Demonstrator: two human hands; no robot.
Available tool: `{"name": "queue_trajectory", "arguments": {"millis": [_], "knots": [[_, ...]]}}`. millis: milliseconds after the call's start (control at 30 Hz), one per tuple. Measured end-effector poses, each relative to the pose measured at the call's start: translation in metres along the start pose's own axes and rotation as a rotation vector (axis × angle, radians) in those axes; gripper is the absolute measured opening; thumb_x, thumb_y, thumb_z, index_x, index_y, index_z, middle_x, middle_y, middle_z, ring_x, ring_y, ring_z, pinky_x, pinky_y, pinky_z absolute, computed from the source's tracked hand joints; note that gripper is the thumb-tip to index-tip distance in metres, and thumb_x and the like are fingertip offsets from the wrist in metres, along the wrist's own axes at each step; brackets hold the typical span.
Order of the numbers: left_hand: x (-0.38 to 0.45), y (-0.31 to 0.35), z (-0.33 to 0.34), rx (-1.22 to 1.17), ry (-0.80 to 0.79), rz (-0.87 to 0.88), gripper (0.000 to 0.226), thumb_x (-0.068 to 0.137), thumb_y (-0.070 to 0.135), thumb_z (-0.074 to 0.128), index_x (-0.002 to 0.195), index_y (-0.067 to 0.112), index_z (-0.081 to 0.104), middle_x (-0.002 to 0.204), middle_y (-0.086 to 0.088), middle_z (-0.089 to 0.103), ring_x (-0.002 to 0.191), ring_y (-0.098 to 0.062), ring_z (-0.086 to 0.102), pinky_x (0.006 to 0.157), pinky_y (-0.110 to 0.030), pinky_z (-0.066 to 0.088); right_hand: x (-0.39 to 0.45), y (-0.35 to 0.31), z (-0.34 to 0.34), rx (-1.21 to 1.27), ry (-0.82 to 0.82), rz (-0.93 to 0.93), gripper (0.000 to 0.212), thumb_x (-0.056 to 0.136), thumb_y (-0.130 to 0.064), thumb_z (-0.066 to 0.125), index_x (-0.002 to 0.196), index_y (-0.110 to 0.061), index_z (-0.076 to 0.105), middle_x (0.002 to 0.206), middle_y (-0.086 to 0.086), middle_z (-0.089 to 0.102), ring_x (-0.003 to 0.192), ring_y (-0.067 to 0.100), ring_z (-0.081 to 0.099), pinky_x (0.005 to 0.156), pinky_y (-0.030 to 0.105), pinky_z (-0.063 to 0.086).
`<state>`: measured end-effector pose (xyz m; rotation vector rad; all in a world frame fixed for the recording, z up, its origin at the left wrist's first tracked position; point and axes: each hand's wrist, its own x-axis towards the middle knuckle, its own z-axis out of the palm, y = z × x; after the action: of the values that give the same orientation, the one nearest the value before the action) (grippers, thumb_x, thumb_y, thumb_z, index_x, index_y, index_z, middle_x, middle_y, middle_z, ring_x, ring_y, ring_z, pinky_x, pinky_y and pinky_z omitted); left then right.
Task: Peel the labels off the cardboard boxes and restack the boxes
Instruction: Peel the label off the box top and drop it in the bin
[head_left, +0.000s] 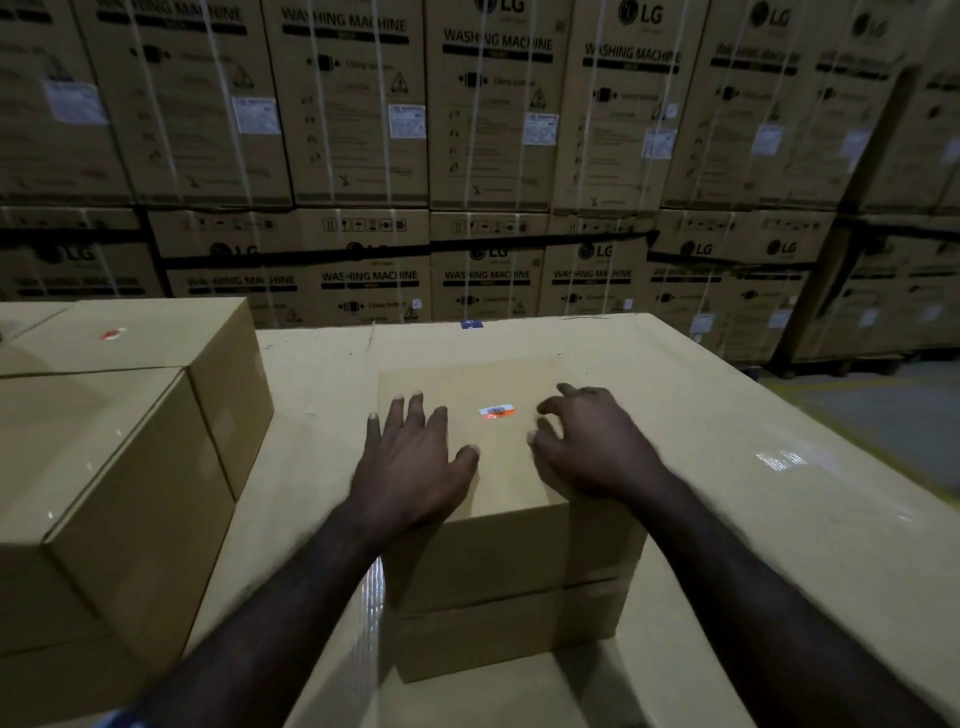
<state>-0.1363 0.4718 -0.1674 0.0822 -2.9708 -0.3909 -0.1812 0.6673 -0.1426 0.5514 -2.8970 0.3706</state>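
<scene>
Stacked washing-machine cartons (483, 119) fill the dim background behind a broad cardboard surface (727, 415). An orange barcode label (496, 412) is stuck flat on the top of a small cardboard box (498, 467), which is set on a second box (511, 631) below it. The label is seen between the two hands, touched by neither. The left hand (410, 462) is laid flat on the box top, its fingers (415, 410) spread and straight, just left of the label. The right hand (587, 441) is rested on the box's right edge, fingers loosely curled, nothing gripped. Larger boxes (119, 457) are stacked to the left, one with a red sticker (111, 333) on its top.
</scene>
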Motion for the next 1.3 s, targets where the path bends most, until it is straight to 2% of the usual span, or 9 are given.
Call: {"name": "queue_trajectory", "arguments": {"millis": [133,233,400,567,700,800,967,1167,1300], "knots": [[0.004,-0.003,0.010,0.028,-0.059,-0.001,0.070,0.097,0.059,0.021,0.155,0.021,0.010,0.163,-0.007,0.002,0.149,-0.024,-0.001,0.119,-0.047,-0.002,0.018,-0.008,0.009,0.121,-0.020,0.003,0.041,0.092,-0.036,0.057,0.125,-0.011,0.063,0.130,0.009,0.057,0.111,0.026,0.056,0.091,0.042,0.050],[0.003,-0.004,0.010,0.043,-0.063,0.008,0.070,0.097,0.059,0.020,0.155,0.022,0.007,0.163,-0.007,0.000,0.149,-0.024,-0.004,0.120,-0.047,-0.003,0.024,-0.009,0.016,0.202,0.010,0.006,0.045,0.091,-0.036,0.058,0.130,-0.014,0.060,0.121,0.004,0.064,0.095,0.016,0.059,0.077,0.031,0.051],[0.003,-0.004,0.012,0.062,-0.063,0.001,0.072,0.096,0.062,0.019,0.155,0.023,0.004,0.163,-0.006,-0.003,0.149,-0.024,-0.006,0.120,-0.046,-0.004,0.035,-0.004,0.016,0.316,0.010,0.061,0.042,0.089,-0.032,0.063,0.128,-0.019,0.063,0.121,0.002,0.065,0.092,0.013,0.061,0.080,0.033,0.053],[0.002,-0.003,0.012,0.074,-0.067,-0.002,0.072,0.096,0.063,0.018,0.155,0.024,0.003,0.163,-0.006,-0.006,0.149,-0.024,-0.008,0.119,-0.046,-0.004,0.039,0.000,0.021,0.322,0.033,0.040,0.034,0.091,-0.029,0.061,0.124,-0.023,0.066,0.121,-0.002,0.066,0.089,0.009,0.056,0.070,0.025,0.044],[0.001,-0.003,0.013,0.076,-0.066,-0.008,0.072,0.096,0.063,0.017,0.155,0.024,0.002,0.163,-0.005,-0.006,0.149,-0.024,-0.008,0.119,-0.046,-0.005,0.042,0.002,0.022,0.354,0.045,0.052,0.029,0.091,-0.023,0.061,0.119,-0.023,0.070,0.121,-0.002,0.067,0.084,0.009,0.058,0.066,0.023,0.046],[0.001,-0.002,0.014,0.082,-0.066,-0.007,0.072,0.096,0.063,0.017,0.155,0.024,0.002,0.163,-0.005,-0.006,0.149,-0.024,-0.008,0.119,-0.045,-0.004,0.047,0.003,0.022,0.407,0.039,0.099,0.028,0.089,-0.018,0.063,0.116,-0.023,0.071,0.120,0.001,0.067,0.088,0.015,0.061,0.073,0.028,0.051],[0.001,-0.002,0.013,0.082,-0.066,-0.006,0.073,0.096,0.063,0.017,0.155,0.024,0.002,0.163,-0.005,-0.007,0.149,-0.023,-0.008,0.119,-0.045,-0.005,0.068,0.004,0.007,0.591,-0.134,0.248,0.057,0.083,0.000,0.064,0.134,-0.022,0.056,0.129,0.006,0.056,0.096,0.015,0.049,0.059,0.020,0.041],[0.002,-0.004,0.013,0.082,-0.075,0.002,0.072,0.096,0.063,0.017,0.155,0.024,0.002,0.163,-0.005,-0.006,0.149,-0.023,-0.008,0.119,-0.044,-0.005,0.089,0.005,-0.009,0.563,-0.338,0.297,0.071,0.083,-0.005,0.068,0.145,-0.023,0.040,0.144,0.011,0.041,0.107,0.025,0.042,0.083,0.035,0.048],[0.003,-0.004,0.013,0.082,-0.082,0.000,0.072,0.096,0.063,0.017,0.155,0.024,0.002,0.163,-0.005,-0.006,0.149,-0.023,-0.008,0.118,-0.044,-0.005,0.093,0.006,-0.006,0.562,-0.347,0.304,0.074,0.082,-0.007,0.070,0.147,-0.024,0.038,0.148,0.011,0.038,0.119,0.031,0.042,0.084,0.036,0.046]]}}
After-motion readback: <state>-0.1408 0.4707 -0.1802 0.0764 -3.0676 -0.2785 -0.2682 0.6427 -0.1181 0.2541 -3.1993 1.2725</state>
